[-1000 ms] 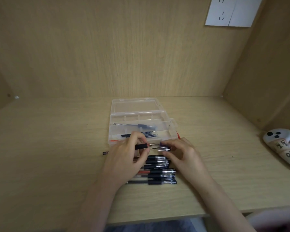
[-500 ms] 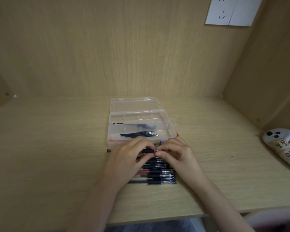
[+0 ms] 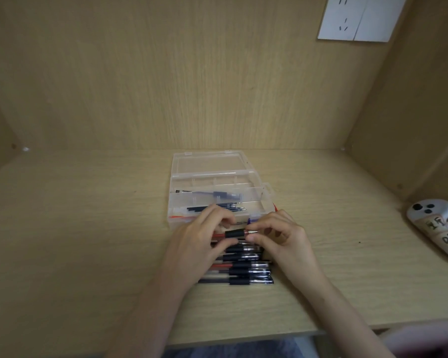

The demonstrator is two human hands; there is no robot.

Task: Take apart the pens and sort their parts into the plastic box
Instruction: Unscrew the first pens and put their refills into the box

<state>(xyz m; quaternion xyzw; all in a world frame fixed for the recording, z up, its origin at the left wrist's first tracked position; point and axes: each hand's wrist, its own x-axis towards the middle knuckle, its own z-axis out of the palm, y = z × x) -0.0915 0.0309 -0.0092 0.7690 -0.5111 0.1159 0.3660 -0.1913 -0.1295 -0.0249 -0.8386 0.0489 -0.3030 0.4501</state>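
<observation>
My left hand [image 3: 199, 244] grips a red pen [image 3: 234, 233] by its black rubber grip, just in front of the clear plastic box [image 3: 217, 177]. My right hand [image 3: 282, 236] pinches the pen's metal tip between thumb and forefinger. Under both hands lies a row of several capped pens [image 3: 246, 273], partly hidden by my fingers. In the box, one compartment holds several dark refills [image 3: 217, 207] and the one behind it holds a clear pen barrel [image 3: 217, 194].
The box's lid [image 3: 207, 164] lies open toward the back wall. A white controller with taped labels [image 3: 435, 223] rests at the desk's right side. A wall socket plate [image 3: 360, 18] sits high on the back panel. Wooden walls close in left, right and behind.
The hands came together over the pen row. The left hand now grips a red pen and the right has moved onto its tip.
</observation>
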